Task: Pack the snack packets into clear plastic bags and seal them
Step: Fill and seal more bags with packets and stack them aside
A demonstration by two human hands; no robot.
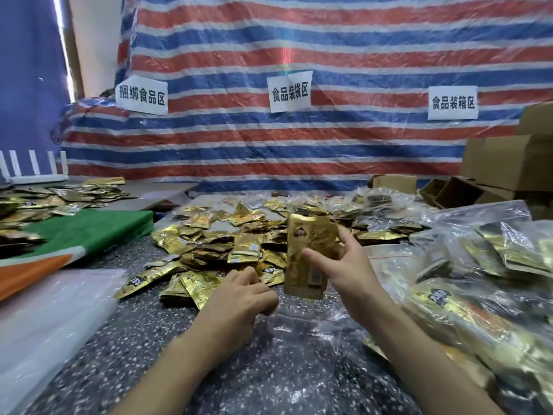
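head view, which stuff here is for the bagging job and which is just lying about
For the job: held packets in the right hand, loose packet pile, flat clear bag, filled bags.
Lying about: green cloth, cardboard boxes, paper signs, striped tarp.

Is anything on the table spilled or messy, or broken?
Nothing looks damaged. The gold snack packets just lie in a loose, jumbled heap on the speckled table, and small cardboard boxes at the back right lie tipped over.
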